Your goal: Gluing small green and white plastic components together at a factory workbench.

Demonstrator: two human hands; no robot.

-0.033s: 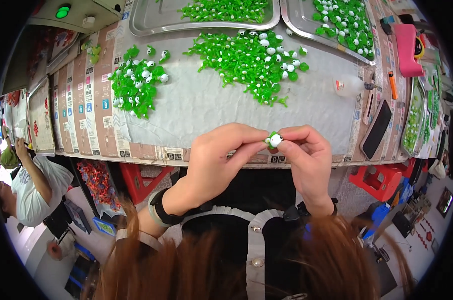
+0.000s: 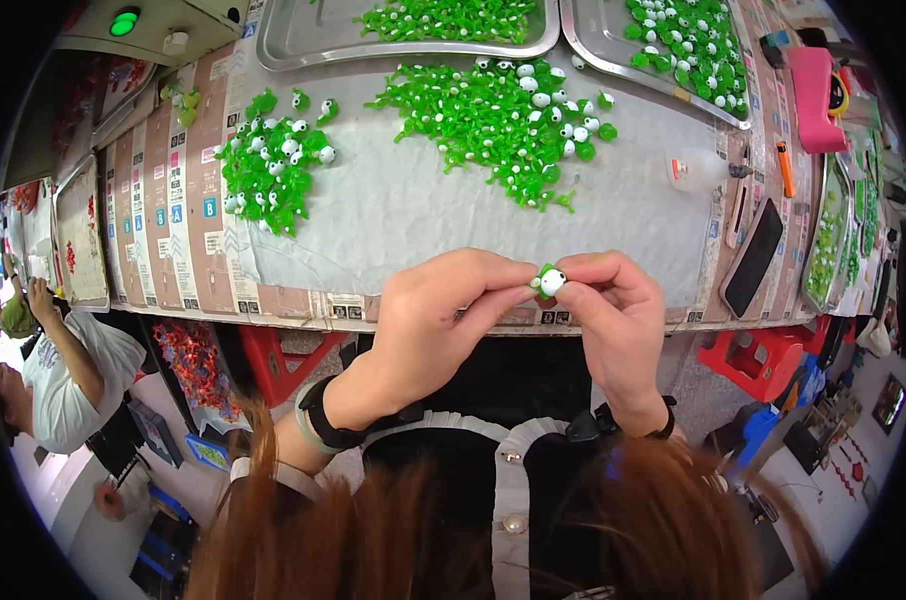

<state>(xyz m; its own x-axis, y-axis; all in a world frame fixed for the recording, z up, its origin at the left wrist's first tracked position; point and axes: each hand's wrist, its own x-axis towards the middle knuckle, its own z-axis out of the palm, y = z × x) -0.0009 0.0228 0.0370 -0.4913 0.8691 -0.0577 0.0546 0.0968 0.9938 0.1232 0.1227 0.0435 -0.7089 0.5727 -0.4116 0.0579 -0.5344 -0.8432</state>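
Note:
Just above the table's front edge, my two hands meet at a small green toy figure with a white eyeball-like head (image 2: 550, 281). My left hand (image 2: 443, 310) pinches its left side between thumb and fingers. From the right, my right hand (image 2: 621, 320) closes thumb and fingertips on the white part. Fingertips cover much of the figure. Beyond my hands lies a wide heap of green plastic figure pieces (image 2: 473, 125), with several white heads along its right side. A smaller pile of green figures with white heads (image 2: 273, 165) sits at the left.
Metal trays hold more green pieces: one tray (image 2: 403, 55) at the back, another (image 2: 663, 82) at back right. On the right are a clear bottle (image 2: 695, 171), a phone (image 2: 753, 258), an orange pen-like tool (image 2: 785, 170) and a pink holder (image 2: 816, 100). A co-worker (image 2: 78, 370) sits far left.

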